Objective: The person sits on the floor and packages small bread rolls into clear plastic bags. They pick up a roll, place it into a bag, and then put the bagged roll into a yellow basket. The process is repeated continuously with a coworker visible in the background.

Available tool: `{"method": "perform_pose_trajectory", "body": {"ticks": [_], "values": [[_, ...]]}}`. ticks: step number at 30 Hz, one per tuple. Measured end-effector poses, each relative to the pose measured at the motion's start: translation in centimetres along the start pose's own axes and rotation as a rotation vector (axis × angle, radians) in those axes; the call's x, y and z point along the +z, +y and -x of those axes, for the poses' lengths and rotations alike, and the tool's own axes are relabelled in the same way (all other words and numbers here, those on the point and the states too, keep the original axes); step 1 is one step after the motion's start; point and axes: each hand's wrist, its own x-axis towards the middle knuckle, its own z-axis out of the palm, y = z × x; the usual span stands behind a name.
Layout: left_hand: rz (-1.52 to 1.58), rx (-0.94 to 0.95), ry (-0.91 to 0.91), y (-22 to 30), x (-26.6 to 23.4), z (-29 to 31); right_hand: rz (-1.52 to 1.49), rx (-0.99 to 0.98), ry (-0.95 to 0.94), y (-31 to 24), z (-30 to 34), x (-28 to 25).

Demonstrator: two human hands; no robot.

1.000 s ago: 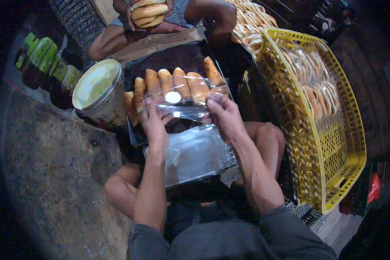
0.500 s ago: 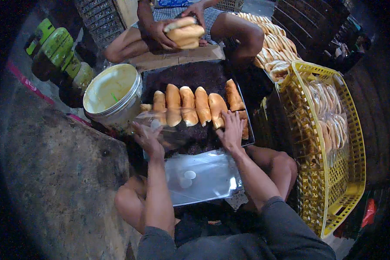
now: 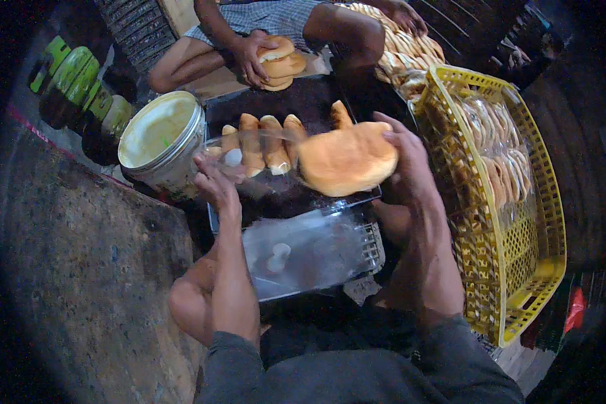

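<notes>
Bread (image 3: 347, 161) in right fingers (image 3: 397, 139), long axis roughly crosswise.

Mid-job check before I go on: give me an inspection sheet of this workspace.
Surface: dark tray bearing golden rolls; stained brown board at left.
Job's things: large bread over the tray; clear bag, blurred; clear bag stack on the person's side of the tray.
Clutter: open bucket with pale residue, left of the tray.
Hands: left hand, fingers on the clear bag; right hand, fingers gripping the large bread.
Cables: nothing seen.
Surroundings: yellow crate at right, holding bagged bread; co-worker's hand on buns.
</notes>
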Motion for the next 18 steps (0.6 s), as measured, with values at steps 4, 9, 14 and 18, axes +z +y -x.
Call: {"method": "perform_pose_trajectory", "body": {"ticks": [4,9,14,18], "values": [[0.119,0.120,-0.144,1.1,-2.5,0.8,-0.147,0.019,-0.034,-0.4,1.5,1.2],[0.122,0.108,-0.060,5.3,-3.3,2.6,-0.117,-0.102,-0.013,-2.8,3.6,-3.4],[0.061,0.123,-0.113,4.9,-3.2,3.7,-0.021,-0.077,-0.008,-4.0,5.4,-1.6],[0.376,0.069,-0.365,5.5,-3.3,6.3,-0.190,0.000,-0.058,-4.4,6.6,0.1]]}}
